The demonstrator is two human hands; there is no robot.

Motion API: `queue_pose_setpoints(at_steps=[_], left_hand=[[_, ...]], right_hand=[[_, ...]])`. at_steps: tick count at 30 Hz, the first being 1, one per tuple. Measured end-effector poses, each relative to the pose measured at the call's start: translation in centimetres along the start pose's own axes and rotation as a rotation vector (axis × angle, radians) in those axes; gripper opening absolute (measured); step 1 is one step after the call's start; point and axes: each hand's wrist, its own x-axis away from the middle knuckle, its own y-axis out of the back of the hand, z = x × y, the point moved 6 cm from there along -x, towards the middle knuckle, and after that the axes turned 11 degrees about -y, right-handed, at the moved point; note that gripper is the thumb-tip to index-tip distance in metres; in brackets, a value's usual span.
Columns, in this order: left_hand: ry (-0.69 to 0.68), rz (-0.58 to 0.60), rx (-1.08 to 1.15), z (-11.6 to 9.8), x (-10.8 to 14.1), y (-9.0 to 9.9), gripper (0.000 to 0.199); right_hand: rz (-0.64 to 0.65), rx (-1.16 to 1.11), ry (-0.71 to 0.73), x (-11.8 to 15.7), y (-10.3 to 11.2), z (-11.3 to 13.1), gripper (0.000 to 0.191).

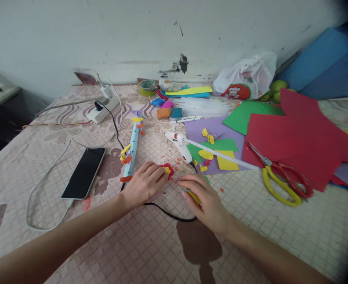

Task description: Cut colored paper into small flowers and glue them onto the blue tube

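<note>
My left hand (147,183) is closed over the edge of a small red paper flower (170,171) with a yellow centre, low over the cloth. To its right, my right hand (208,201) has bent fingers, with a gap between thumb and forefinger. A yellow paper piece (194,197) shows under that hand; whether it is touched I cannot tell. A light blue strip (134,144) with paper flowers and butterflies on it lies left of my left hand. Beyond my hands rests a white glue gun (180,146) with a long glue stick (221,153) in its back.
Scissors (276,175) lie at right beside red sheets (292,142). Purple paper (191,128) bears cut pieces. A phone (84,173) on a white cable and a power strip (103,112) are at left. A black cord (171,215) crosses before me. Tape (147,87) stands near the wall.
</note>
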Motion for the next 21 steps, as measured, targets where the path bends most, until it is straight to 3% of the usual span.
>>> queue_pose_setpoints(at_steps=[21], left_hand=[[-0.004,-0.004,-0.043,-0.27,0.15,-0.77,0.016]], right_hand=[[-0.002,0.001,-0.003,-0.14,0.03,0.12,0.026]])
